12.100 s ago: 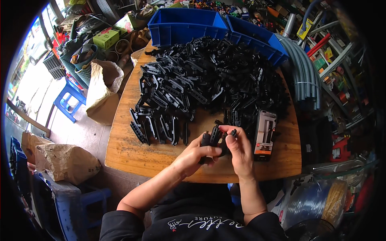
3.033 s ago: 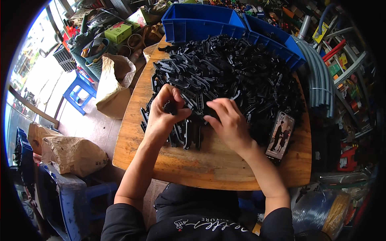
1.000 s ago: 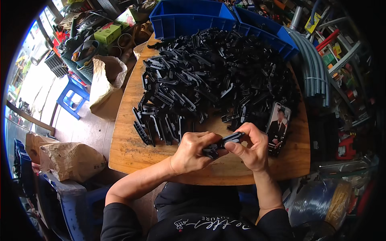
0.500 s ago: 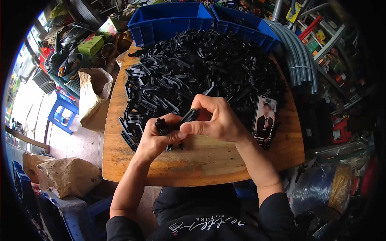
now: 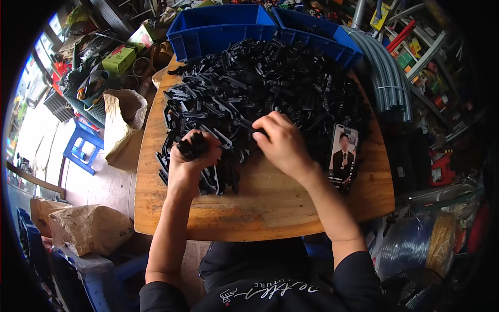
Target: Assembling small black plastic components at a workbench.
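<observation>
A heap of long, narrow black plastic parts (image 5: 306,86) covers the far half of the wooden table (image 5: 270,208). My left hand (image 5: 183,169) is closed around several black plastic parts (image 5: 192,146), raised over the heap's near left edge. At the near edge of the heap, my right hand (image 5: 285,148) has its fingers curled over a dark plastic part (image 5: 257,130); the fingers partly hide it. Below and beside my left hand, more black parts stick out toward the bare wood.
Two blue bins, one on the left (image 5: 221,31) and one on the right (image 5: 317,36), stand behind the heap. A phone (image 5: 343,156) showing a person lies at the table's right. Paper bags (image 5: 122,125) and a blue stool (image 5: 83,148) are left; grey hose coils (image 5: 387,78) hang right.
My hands, together over the table's middle before, have moved apart. The left went slightly left and up with its parts; the right reached forward to the heap's edge.
</observation>
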`<state>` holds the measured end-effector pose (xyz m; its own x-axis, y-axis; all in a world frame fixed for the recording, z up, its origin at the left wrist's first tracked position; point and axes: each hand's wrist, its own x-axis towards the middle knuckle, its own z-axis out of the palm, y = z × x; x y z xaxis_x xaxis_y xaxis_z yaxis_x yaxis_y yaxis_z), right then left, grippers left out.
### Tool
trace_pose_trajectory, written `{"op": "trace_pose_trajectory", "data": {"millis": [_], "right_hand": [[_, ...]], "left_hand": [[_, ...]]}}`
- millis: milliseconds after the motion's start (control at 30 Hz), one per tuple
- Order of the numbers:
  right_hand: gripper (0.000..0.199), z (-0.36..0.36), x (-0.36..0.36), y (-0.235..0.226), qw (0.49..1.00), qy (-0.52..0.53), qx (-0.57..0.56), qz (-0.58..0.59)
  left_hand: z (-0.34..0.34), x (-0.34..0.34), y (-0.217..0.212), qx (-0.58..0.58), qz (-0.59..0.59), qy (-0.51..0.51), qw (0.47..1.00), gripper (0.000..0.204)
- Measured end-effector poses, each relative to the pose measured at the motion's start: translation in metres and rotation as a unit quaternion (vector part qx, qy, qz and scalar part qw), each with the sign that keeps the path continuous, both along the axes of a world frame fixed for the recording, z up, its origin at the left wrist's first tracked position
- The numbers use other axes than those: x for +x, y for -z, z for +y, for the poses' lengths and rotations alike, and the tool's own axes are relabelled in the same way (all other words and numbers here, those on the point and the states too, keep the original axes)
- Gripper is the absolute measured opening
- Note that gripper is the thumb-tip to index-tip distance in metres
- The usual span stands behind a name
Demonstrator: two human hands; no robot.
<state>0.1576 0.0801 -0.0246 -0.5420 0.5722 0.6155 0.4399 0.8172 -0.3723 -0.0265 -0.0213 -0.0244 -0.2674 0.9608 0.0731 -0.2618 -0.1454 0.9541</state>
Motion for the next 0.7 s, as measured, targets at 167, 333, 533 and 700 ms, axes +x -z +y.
{"op": "trace_pose_trajectory", "data": {"millis": [167, 333, 533, 700], "right_hand": [[0.006, -0.036, 0.028, -0.052, 0.971, -0.136, -0.194, -0.002], [0.018, -0.05, 0.042, -0.034, 0.923, -0.122, -0.34, 0.134], [0.023, -0.044, 0.059, 0.018, 0.988, 0.046, -0.045, -0.14], [0.026, -0.049, 0.054, 0.008, 0.987, 0.008, -0.159, -0.037]], "left_hand": [[-0.002, 0.017, -0.004, 0.16, 0.316, 0.058, 0.933, 0.03], [-0.01, 0.021, 0.0, -0.067, 0.177, 0.186, 0.964, 0.026], [-0.004, 0.026, -0.002, -0.139, -0.033, 0.117, 0.983, 0.024], [-0.003, 0.025, 0.008, -0.123, -0.07, 0.117, 0.983, 0.025]]}}
